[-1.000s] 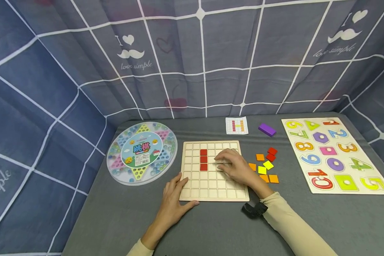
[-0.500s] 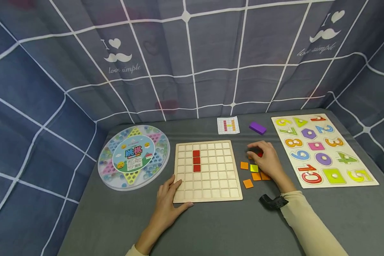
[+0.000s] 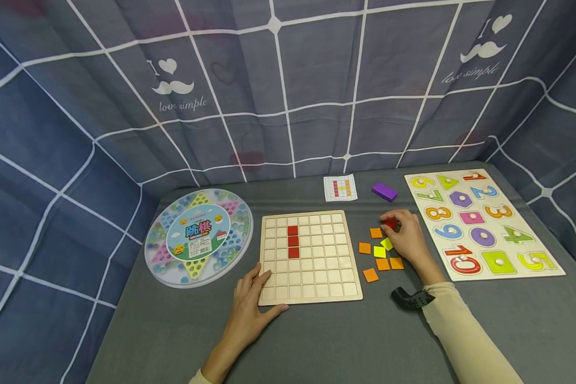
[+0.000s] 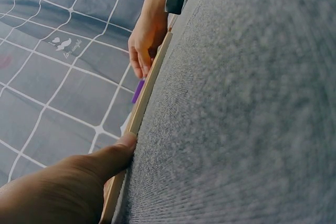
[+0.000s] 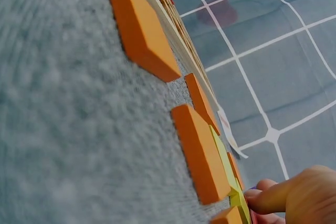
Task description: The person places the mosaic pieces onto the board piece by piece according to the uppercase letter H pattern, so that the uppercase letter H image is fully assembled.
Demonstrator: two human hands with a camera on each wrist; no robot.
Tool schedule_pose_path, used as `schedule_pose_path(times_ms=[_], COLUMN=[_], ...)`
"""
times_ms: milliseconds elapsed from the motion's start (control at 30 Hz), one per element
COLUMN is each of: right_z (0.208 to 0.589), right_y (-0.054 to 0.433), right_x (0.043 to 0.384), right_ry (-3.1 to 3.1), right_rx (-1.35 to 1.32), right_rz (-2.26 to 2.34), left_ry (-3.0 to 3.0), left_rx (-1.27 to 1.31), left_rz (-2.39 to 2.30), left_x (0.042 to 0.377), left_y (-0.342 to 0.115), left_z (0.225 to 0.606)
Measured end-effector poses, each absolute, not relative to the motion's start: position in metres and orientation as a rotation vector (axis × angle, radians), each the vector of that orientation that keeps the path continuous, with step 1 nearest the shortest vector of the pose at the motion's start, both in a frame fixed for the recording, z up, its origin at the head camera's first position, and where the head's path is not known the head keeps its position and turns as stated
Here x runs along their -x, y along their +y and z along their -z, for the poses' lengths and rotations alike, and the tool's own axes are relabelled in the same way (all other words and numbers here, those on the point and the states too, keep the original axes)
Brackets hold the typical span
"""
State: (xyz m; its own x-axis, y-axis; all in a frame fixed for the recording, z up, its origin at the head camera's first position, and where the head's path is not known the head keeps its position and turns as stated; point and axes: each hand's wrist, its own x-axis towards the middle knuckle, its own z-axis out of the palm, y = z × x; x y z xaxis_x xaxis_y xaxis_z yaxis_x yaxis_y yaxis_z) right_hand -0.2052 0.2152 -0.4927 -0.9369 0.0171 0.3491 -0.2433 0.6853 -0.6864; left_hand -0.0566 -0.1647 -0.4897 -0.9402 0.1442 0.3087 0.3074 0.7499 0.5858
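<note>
A wooden grid board [image 3: 312, 277] lies on the grey table, with three red square tiles [image 3: 293, 241] in one column. My left hand [image 3: 249, 301] rests at the board's near left corner, fingers at its left edge and the thumb along the front edge; the left wrist view shows that thumb [image 4: 113, 158] against the wooden edge. To the right of the board, my right hand [image 3: 408, 237] pinches at a red tile [image 3: 390, 222], partly hidden by the fingers. Orange tiles [image 3: 370, 275] and yellow tiles [image 3: 379, 252] lie around it, close below in the right wrist view.
Behind the board lie a small printed pattern card [image 3: 341, 188] and a purple block [image 3: 384, 192]. A round Chinese checkers box [image 3: 199, 277] stands left. A number and shape puzzle board [image 3: 485, 256] lies right. A grid-patterned curtain [image 3: 249, 80] hangs behind the table.
My right hand has left the grid board and moved right to the red loose tiles. My left hand stays at the board's corner. The head view has shifted slightly.
</note>
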Motion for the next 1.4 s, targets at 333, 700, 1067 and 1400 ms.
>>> schedule_pose_path(times_ms=[333, 700, 1067, 1400], right_z=[0.4868, 0.4868, 0.4883, 0.4908], right_y=[0.2124, 0.2130, 0.2148, 0.2147], right_x=[0.2094, 0.2126, 0.2125, 0.2133], right_ry=[-2.647, -2.687, -2.702, -2.693], right_rx=[-0.167, -0.193, -0.196, -0.192], right_rz=[-1.149, -1.219, -1.220, -1.219], left_ry=[-2.698, -2.697, -2.706, -2.713], left_rx=[0.351, 0.340, 0.344, 0.340], left_rz=[0.950, 0.942, 0.958, 0.949], left_x=[0.0562, 0.0549, 0.0561, 0.0565], left_y=[-0.1650, -0.1647, -0.1645, -0.1647], left_z=[0.4905, 0.4908, 0.4901, 0.4898])
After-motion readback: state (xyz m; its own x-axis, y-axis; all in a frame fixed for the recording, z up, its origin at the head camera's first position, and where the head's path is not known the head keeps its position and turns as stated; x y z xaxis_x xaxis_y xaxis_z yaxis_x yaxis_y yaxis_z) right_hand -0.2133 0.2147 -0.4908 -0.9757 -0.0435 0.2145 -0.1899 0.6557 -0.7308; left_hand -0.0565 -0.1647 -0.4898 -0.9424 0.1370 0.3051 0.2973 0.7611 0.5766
